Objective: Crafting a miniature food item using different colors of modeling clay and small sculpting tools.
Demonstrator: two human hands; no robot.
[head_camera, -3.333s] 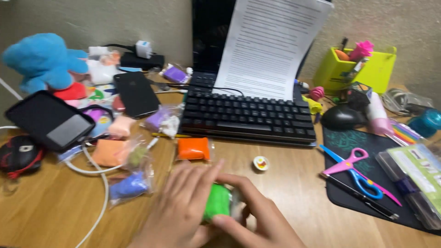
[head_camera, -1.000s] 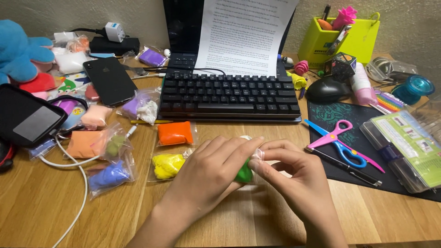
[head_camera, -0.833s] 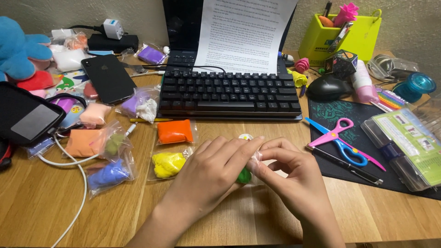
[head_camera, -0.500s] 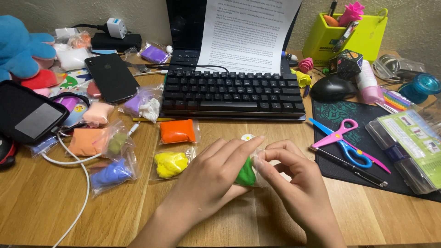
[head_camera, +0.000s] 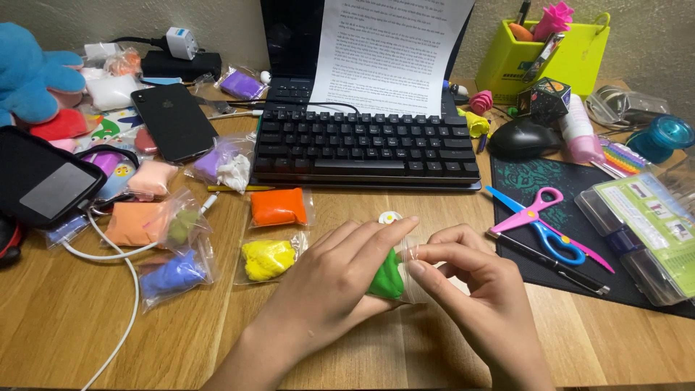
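My left hand [head_camera: 329, 286] and my right hand [head_camera: 478, 297] meet over the wooden desk [head_camera: 108, 340], both gripping a small clear plastic bag holding a lump of green clay [head_camera: 387, 276]. The left palm cups the lump from the left. The right thumb and forefinger pinch the bag's clear edge on the right. Just left of my hands lie a bag of yellow clay [head_camera: 266, 258] and a bag of orange clay [head_camera: 278, 206]. A small white round piece [head_camera: 389, 216] sits just beyond my fingertips.
A black keyboard [head_camera: 365, 148] with a printed sheet [head_camera: 391, 51] propped behind it fills the centre back. Several clay bags, two phones [head_camera: 174, 119] and a white cable [head_camera: 119, 318] crowd the left. Scissors [head_camera: 539, 221], a pen and a mouse [head_camera: 523, 137] lie on the dark mat at right.
The view has dropped and shifted right since the earliest frame. My hands stay on the green clay bag; the right fingers now pinch its clear edge and more green shows than one second ago.
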